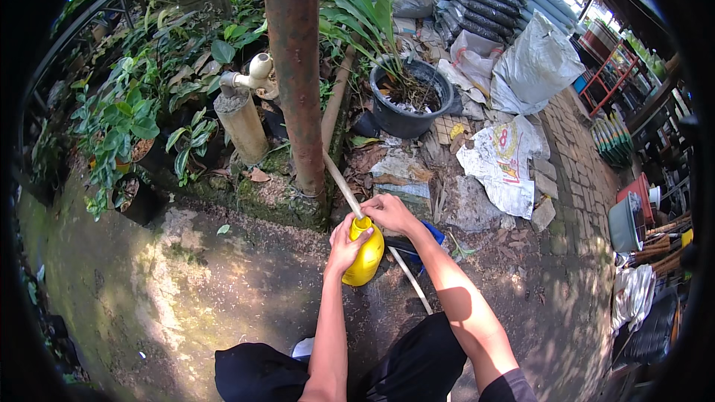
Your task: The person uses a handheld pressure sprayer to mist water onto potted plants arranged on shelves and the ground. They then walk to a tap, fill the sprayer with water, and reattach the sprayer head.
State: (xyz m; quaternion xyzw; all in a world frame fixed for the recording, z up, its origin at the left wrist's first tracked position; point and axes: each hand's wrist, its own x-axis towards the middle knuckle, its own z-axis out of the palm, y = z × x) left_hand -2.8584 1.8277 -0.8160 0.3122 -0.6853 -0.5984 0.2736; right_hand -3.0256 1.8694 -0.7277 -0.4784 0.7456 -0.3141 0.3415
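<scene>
A yellow plastic bottle (364, 261) with an open neck stands or is held slightly tilted in front of me. Around its neck and upper side is my left hand (344, 245), with the thumb over the near side. My right hand (389, 213) is at the far side of the neck, its fingertips closed at the end of a pale hose or pipe (344, 190); how it grips there is partly hidden. A blue and black object (431, 237) lies behind my right forearm. Another length of pale hose (412, 279) runs along the ground below that forearm.
A rusty metal post (299, 78) rises beyond the hands, beside a capped pipe tap (260, 75) on a concrete-filled pipe (241, 128). A black plant pot (410, 123), a flattened white sack (505, 167) and stacked bags (483, 3) stand or lie farther back. Potted plants (131, 117) line the left.
</scene>
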